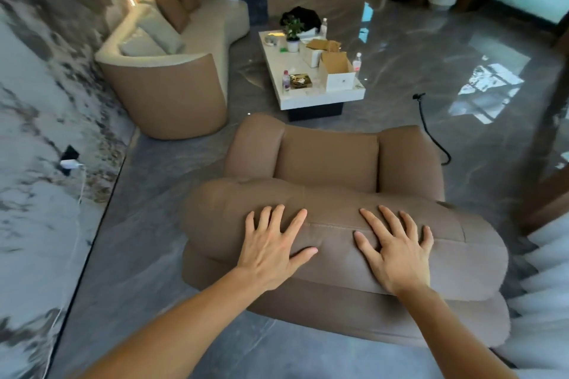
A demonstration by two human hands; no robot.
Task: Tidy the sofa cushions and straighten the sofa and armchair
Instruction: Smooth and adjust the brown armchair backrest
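A brown padded armchair [328,160] stands just in front of me, seen from behind its backrest. My left hand [272,248] and my right hand [397,251] lie flat on top of the backrest, fingers spread, holding nothing. Beyond it on the left a curved cream sofa [163,92] with a brown outer shell runs along the wall. On its seat lean two grey cushions [154,37] and two brown cushions [178,3], stacked against the back.
A white low coffee table [320,95] stands past the armchair with open cardboard boxes [335,69], bottles and a potted plant [292,31]. A black cable [431,129] trails on the glossy grey floor at right. A marble wall with a plugged charger [69,161] lines the left.
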